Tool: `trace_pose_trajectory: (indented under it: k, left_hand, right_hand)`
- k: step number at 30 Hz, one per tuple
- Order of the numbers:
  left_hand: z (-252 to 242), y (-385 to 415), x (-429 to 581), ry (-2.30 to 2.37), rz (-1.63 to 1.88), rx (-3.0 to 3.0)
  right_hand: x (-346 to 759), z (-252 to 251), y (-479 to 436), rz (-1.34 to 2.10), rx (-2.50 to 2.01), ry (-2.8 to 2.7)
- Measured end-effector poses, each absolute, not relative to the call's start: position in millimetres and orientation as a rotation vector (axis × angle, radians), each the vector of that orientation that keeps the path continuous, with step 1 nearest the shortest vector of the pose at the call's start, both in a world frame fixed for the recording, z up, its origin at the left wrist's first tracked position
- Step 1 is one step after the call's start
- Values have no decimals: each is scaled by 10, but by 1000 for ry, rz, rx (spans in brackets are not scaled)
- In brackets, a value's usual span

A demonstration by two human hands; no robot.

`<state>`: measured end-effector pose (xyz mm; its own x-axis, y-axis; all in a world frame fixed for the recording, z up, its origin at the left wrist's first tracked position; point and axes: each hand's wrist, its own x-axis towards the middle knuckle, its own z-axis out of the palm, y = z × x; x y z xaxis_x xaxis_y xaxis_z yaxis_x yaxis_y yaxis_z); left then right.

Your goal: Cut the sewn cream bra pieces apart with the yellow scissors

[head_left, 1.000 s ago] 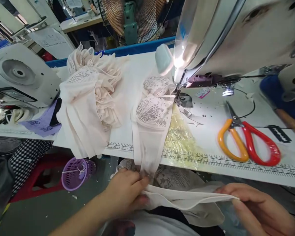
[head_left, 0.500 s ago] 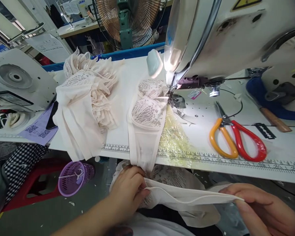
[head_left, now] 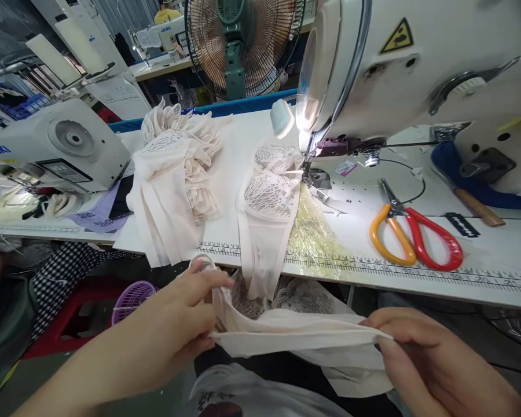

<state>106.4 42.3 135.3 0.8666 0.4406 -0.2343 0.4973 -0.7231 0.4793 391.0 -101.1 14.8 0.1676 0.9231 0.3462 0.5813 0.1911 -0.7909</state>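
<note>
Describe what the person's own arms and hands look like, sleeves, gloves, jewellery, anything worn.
Both arms are bare as far as the head view shows: no sleeves reach the forearms or wrists. The left hand and right hand wear no gloves, and no rings, watch or bracelet show. The fingernails look short and unpainted. Near the bottom edge, a white garment with dark print covers the person's torso.

The sewing machine (head_left: 417,69) is running off the top and right edges, and its needle is lying too deep in glare to make out. The right hand (head_left: 434,365) is being cut by the bottom edge, its fingertips hiding behind the cream fabric (head_left: 304,339). The purple basket (head_left: 132,292) is sitting half hidden behind the left hand (head_left: 178,324).
</note>
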Motion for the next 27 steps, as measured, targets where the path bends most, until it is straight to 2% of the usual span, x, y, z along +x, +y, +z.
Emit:
trace_pose_trajectory:
  k: [3,5,9,12,15,22,27]
  left_hand:
    - [1528,395,908,658,-189,2438]
    - [1435,450,869,701,-244,2380]
    - [796,674,1025,768,-447,2269]
    - [307,775,1229,671,-424,2235]
    - [52,782,1374,646,-326,2263]
    - [-120,767,1579,553,-223,2314]
    - [-39,687,1562,586,-141,2310]
  right_hand:
    - [3838,160,-957,466,-1446,-1612]
    - [3777,149,-922,446,-1447,-1655]
    - [3753,98,-871,327,-1495,-1745]
    - [3856,41,-908,241,-1526,-1803]
    - [3968,-11,-999,167,-1589,-1830]
    - [4099,-76,-1154,141,-1704,-1774]
    - [4195,-253,-1298,279,-1738,-1643]
